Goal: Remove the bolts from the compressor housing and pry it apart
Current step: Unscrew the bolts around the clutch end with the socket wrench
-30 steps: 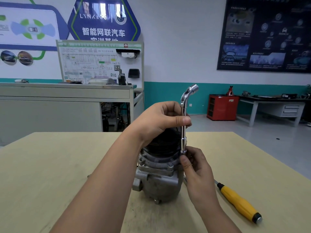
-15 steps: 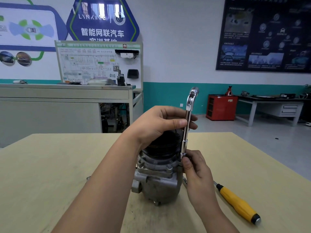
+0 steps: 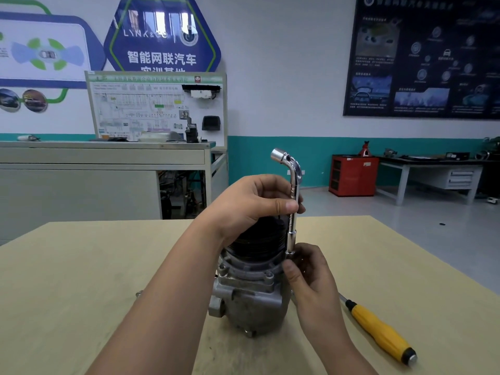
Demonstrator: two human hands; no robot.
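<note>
A grey metal compressor (image 3: 250, 301) stands upright on the wooden table (image 3: 81, 280), its black pulley end on top. A chrome L-shaped socket wrench (image 3: 293, 201) stands vertically at the housing's right rim, its bent head pointing left. My left hand (image 3: 251, 204) grips the wrench shaft between thumb and fingers, above the pulley. My right hand (image 3: 308, 274) pinches the wrench's lower socket end where it meets the housing flange. The bolt under the socket is hidden. Other bolt heads show on the front flange.
A yellow-handled screwdriver (image 3: 378, 328) lies on the table to the right of the compressor. A small metal part (image 3: 138, 294) lies left of my forearm. Beyond the table stand a grey workbench (image 3: 102, 158), a red cabinet (image 3: 353, 175) and a far desk.
The wrench has turned about its vertical shaft: its bent head pointed right one second ago and now points left. Both hands stay at the same places on it.
</note>
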